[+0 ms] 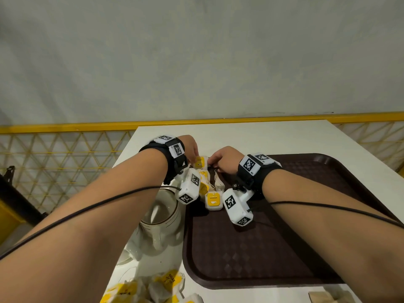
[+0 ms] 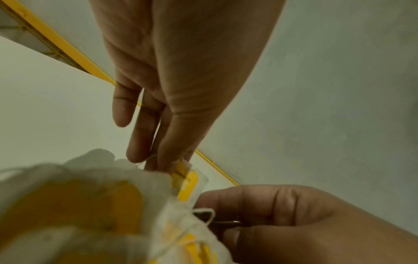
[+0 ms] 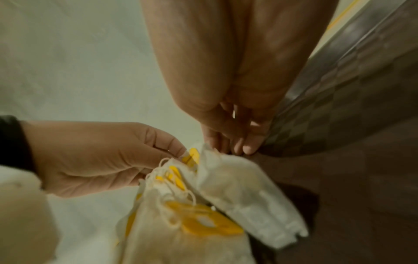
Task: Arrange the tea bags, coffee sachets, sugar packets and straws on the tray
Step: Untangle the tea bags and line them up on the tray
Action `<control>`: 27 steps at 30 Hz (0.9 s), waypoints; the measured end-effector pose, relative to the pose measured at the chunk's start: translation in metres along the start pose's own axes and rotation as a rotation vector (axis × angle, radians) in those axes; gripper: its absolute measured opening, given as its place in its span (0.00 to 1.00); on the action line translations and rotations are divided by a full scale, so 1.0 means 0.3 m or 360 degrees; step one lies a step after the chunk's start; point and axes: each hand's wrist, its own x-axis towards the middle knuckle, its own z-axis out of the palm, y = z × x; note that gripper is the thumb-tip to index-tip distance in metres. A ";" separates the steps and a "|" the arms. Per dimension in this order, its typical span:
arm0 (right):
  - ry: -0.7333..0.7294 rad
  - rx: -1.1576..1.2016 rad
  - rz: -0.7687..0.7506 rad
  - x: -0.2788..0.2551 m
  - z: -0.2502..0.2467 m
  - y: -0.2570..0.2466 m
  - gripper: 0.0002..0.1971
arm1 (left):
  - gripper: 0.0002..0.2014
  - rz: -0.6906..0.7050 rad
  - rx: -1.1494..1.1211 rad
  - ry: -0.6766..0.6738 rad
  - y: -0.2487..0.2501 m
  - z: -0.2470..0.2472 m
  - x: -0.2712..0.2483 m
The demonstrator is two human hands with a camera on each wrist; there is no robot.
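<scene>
The head view is evenly and fairly brightly lit, with a greenish-grey cast on the wall (image 1: 196, 51); soft shadows lie under the wrist units on the brown tray (image 1: 251, 254), and the white mug (image 1: 161, 217) shows mild glare. Strong wide-angle bending curves the yellow rail (image 1: 65, 127) and stretches the forearms at the near edges. Both wrist views are dimmer and warmer. In them the nearest tea bags (image 2: 68, 214) are badly out of focus, and the tray rim (image 3: 339, 80) carries a dull sheen and motion blur.

Brown diamond-patterned tray (image 1: 306, 248), yellow-tagged white tea bags (image 1: 213, 201)
</scene>
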 end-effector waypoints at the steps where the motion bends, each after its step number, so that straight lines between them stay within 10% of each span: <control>1: -0.0007 0.0000 -0.0009 0.000 0.000 0.000 0.21 | 0.14 -0.0024 0.0036 0.0014 -0.002 0.000 -0.001; 15: -0.0077 0.0224 -0.0078 -0.009 -0.014 0.017 0.17 | 0.15 -0.0068 0.0259 -0.0380 -0.012 -0.078 -0.114; 27: -0.0250 0.0487 -0.0008 -0.062 -0.005 0.003 0.07 | 0.10 0.0037 0.0204 -0.0186 -0.002 -0.044 -0.088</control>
